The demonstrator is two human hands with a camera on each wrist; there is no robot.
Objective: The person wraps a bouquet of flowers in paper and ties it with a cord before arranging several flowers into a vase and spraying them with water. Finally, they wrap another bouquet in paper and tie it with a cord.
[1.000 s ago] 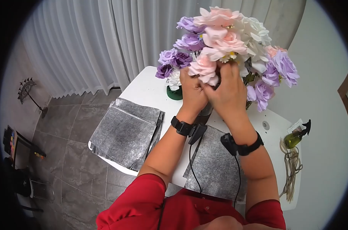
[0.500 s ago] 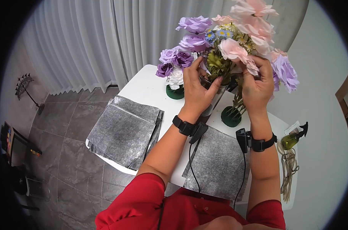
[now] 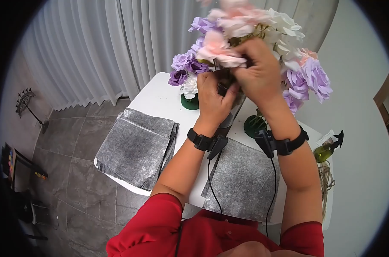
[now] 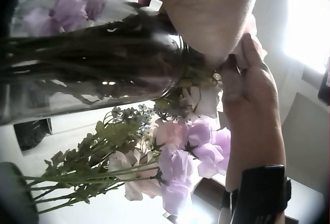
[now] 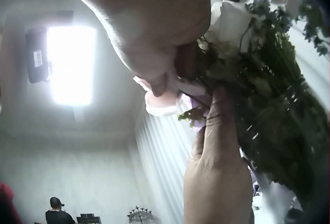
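A glass vase [image 3: 227,121] [image 4: 103,54] filled with stems stands on the white table. My left hand [image 3: 214,97] [image 4: 206,13] [image 5: 216,175] is curled at its mouth, thumb on the near side. Above the mouth, my right hand [image 3: 261,73] [image 4: 255,110] [image 5: 149,18] has its fingers bent among the stems and pinches a pink rose [image 3: 218,50] just below the bloom; the exact grip is partly hidden. More pink roses [image 3: 239,21], blurred, lean above the hands, with white roses [image 3: 286,25] to the right.
Lilac roses [image 3: 316,79] rise from a green base [image 3: 255,125] right of the vase; purple and white roses fill another base [image 3: 189,102] at left. Grey sheets [image 3: 136,147] lie left, another sheet [image 3: 246,180] in front. A spray bottle [image 3: 324,153] and raffia [image 3: 327,180] are at right.
My right hand has moved left and up over the vase, and the pink roses have swung left with it. The left hand stays by the vase mouth.
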